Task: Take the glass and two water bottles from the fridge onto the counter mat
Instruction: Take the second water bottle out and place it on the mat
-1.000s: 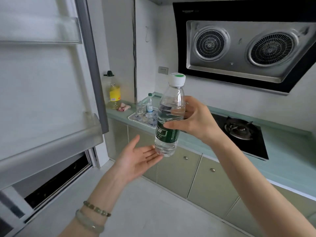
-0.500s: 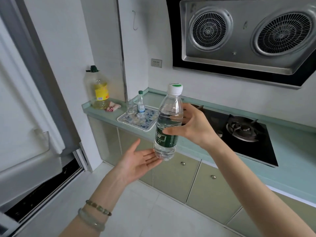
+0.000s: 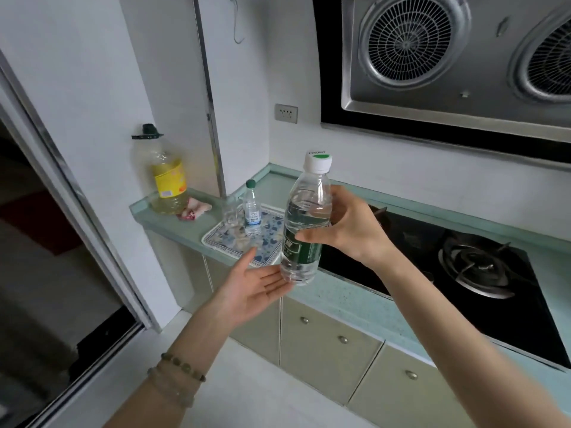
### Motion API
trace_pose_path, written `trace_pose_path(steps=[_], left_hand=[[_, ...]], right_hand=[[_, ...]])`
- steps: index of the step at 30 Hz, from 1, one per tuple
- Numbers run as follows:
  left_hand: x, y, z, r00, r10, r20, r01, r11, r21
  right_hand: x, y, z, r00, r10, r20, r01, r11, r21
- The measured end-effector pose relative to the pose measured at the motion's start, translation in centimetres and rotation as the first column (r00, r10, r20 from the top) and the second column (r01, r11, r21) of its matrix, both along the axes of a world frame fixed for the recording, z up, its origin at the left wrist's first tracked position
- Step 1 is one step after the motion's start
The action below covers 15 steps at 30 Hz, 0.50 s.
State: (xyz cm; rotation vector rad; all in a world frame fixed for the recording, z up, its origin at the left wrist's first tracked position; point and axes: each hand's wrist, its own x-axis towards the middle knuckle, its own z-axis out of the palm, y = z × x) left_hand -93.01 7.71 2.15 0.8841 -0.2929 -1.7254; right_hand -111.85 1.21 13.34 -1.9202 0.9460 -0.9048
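Note:
My right hand [image 3: 349, 230] is shut on a clear water bottle [image 3: 304, 220] with a green label and a white cap, held upright in the air in front of the counter. My left hand [image 3: 253, 285] is open, palm up, its fingertips just under the bottle's base. On the blue-patterned counter mat [image 3: 216, 239] stand a small water bottle [image 3: 251, 208] with a green cap and, just left of it, a clear glass [image 3: 230, 216].
A large yellow oil bottle [image 3: 167, 177] and a pink cloth [image 3: 196, 208] sit at the counter's left end. A black gas hob [image 3: 475, 267] lies to the right under the range hood [image 3: 448, 57]. Cabinet doors [image 3: 327, 338] run below the counter; a dark doorway is at left.
My view has swung right, away from the fridge door, and closer to the counter. Both hands keep the same pose, the right one carrying the bottle toward the mat.

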Motion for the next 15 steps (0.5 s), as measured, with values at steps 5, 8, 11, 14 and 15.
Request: trace_pose_path(steps=[5, 8, 11, 14, 15], left_hand=[[1.3, -5.2, -1.3, 0.999, 0.017, -0.050, -0.016, 0.999, 0.034], [2.1, -8.8, -2.1, 0.998, 0.037, -0.055, -0.035, 0.998, 0.046], [2.7, -12.5, -2.8, 0.997, 0.075, 0.008, -0.075, 0.996, 0.054], [3.5, -16.4, -3.4, 0.991, 0.134, -0.028, -0.131, 0.988, 0.086], [3.6, -17.2, -3.2, 0.993, 0.118, -0.020, -0.115, 0.989, 0.095]], right_hand=[[1.3, -5.7, -1.2, 1.000, 0.014, 0.001, -0.014, 0.999, 0.046], [2.1, -9.7, -2.1, 1.000, 0.026, -0.001, -0.026, 0.998, 0.057], [3.1, -14.1, -3.1, 0.997, 0.069, -0.036, -0.067, 0.996, 0.051], [4.3, -18.7, -3.9, 0.991, 0.117, -0.062, -0.113, 0.992, 0.062], [4.7, -19.5, -4.0, 0.989, 0.126, -0.074, -0.122, 0.991, 0.057]])
